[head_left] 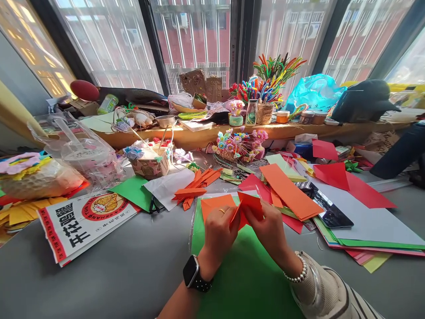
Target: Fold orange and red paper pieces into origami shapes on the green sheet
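Observation:
Both of my hands pinch one piece of folded orange paper [249, 204], held above a green sheet [244, 274]. My left hand [217, 232], with a watch on its wrist, is closed on the paper's left part. On the right part, the fingers of my right hand [271, 228] are closed, and a beaded bracelet circles that wrist. Behind my left fingers another orange sheet [210, 204] lies on the green one. Several folded orange paper strips [195, 186] are piled beyond it to the left. A stack of orange paper rectangles [290, 190] lies right of my hands.
Left stands a red-and-white printed paper bag [89, 223] lying flat. Rightward are a dark phone-like object [332, 212] and large coloured sheets [375, 223]. Farther back are a small flower basket [151, 161], paper flowers [237, 146] and a cluttered windowsill [199, 136].

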`<state>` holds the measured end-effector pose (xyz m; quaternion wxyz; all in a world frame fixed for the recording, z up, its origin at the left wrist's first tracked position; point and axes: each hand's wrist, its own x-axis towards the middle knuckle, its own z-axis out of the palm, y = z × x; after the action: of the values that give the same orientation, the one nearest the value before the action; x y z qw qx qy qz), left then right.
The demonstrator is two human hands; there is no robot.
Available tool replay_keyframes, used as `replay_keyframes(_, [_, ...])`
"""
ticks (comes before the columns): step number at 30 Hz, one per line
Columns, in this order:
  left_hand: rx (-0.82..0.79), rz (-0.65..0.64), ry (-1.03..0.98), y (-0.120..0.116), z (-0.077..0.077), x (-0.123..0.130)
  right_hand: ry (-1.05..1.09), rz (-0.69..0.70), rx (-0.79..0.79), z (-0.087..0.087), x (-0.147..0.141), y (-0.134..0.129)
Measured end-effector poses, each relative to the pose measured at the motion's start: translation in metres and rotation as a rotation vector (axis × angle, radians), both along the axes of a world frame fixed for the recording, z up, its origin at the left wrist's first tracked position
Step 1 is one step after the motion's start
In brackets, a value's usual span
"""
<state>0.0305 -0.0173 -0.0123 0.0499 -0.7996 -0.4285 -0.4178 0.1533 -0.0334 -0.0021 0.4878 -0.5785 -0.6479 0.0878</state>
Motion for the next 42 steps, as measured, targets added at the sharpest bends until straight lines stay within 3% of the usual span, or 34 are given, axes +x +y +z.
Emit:
replay_keyframes(12, [-0.048, 0.02, 0.015, 0.003, -0.002, 0.002, 0.051, -0.008, -0.067, 0.001, 0.002, 0.004])
replay_keyframes(16, [-0.287, 0.055, -0.159, 0.006, -0.002, -0.001, 0.112, 0.091, -0.201, 0.004, 0.007, 0.007])
replay_keyframes(22, [-0.787, -0.169, -0.671, 0.007, 0.006, -0.007, 0.349, 0.215, -0.421, 0.007, 0.014, 0.007])
replay_keyframes(26, [-0.934, -0.244, -0.783, 0.007, 0.009, -0.009, 0.478, 0.292, -0.542, 0.008, 0.017, 0.007])
replay_keyframes(33, [-0.932, -0.281, -0.8, 0.008, 0.009, -0.011, 0.587, 0.316, -0.608, 0.007, 0.016, 0.007])
replay_keyframes(38, [-0.829, -0.226, -0.755, 0.006, 0.009, -0.01, 0.708, 0.336, -0.64, 0.007, 0.016, 0.006])
replay_keyframes(42, [-0.851, -0.233, -0.771, 0.005, 0.009, -0.009, 0.763, 0.341, -0.654, 0.007, 0.016, 0.006])
